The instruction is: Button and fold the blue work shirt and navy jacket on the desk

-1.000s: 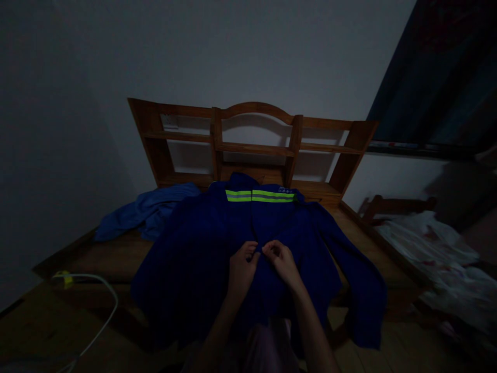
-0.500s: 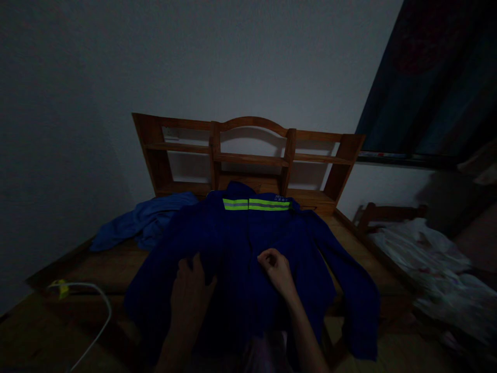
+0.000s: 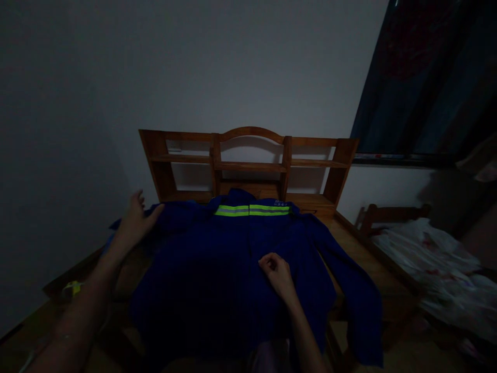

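Observation:
A dark blue work jacket (image 3: 217,259) lies spread over a wooden desk, its collar toward the shelf and a yellow-green reflective band across its chest. My right hand (image 3: 277,272) is closed in a pinch at the jacket's front, right of the center line; the pinched cloth is hard to see in the dim light. Over the left end of the desk, my left hand (image 3: 137,217) is raised with its fingers apart and holds nothing. The jacket's left-side sleeve (image 3: 174,215) stretches out near it, covering most of a lighter blue cloth.
A wooden shelf unit (image 3: 287,155) stands on the back of the desk (image 3: 349,243) against the wall. To the right, white plastic bags (image 3: 427,243) lie by a wooden chair back (image 3: 396,213). A yellow tag (image 3: 73,286) shows at the lower left.
My left hand has moved from the jacket's lower left part up and outward to the left. The left-side sleeve now reaches outward over the lighter cloth. My right hand stays in place.

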Demonstrator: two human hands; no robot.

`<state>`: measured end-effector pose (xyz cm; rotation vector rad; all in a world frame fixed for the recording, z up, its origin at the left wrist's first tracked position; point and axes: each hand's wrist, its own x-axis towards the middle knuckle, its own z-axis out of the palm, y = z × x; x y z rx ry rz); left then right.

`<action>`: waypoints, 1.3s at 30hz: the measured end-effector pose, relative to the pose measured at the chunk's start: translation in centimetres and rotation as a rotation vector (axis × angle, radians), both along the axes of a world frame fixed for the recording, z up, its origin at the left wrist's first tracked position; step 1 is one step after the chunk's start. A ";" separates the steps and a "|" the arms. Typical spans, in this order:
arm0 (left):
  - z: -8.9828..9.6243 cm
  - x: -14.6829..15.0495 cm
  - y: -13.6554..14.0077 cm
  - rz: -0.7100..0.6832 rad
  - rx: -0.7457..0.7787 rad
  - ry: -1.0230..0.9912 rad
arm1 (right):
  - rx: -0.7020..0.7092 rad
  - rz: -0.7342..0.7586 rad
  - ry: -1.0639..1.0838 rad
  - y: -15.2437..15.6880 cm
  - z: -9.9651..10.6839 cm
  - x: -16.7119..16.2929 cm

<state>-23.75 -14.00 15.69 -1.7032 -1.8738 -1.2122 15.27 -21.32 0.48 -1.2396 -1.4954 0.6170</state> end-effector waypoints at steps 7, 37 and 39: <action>-7.5 14.9 -13.5 -0.564 -0.310 -0.412 | 0.023 -0.075 0.156 -2.0 1.5 -0.2; -24.2 24.9 -18.3 -0.634 -0.406 -1.040 | 0.110 -0.437 -0.507 -11.0 -8.6 -4.1; -24.2 24.9 -18.3 -0.635 -0.406 -1.004 | 0.126 -0.442 -0.492 -11.0 -8.9 -4.2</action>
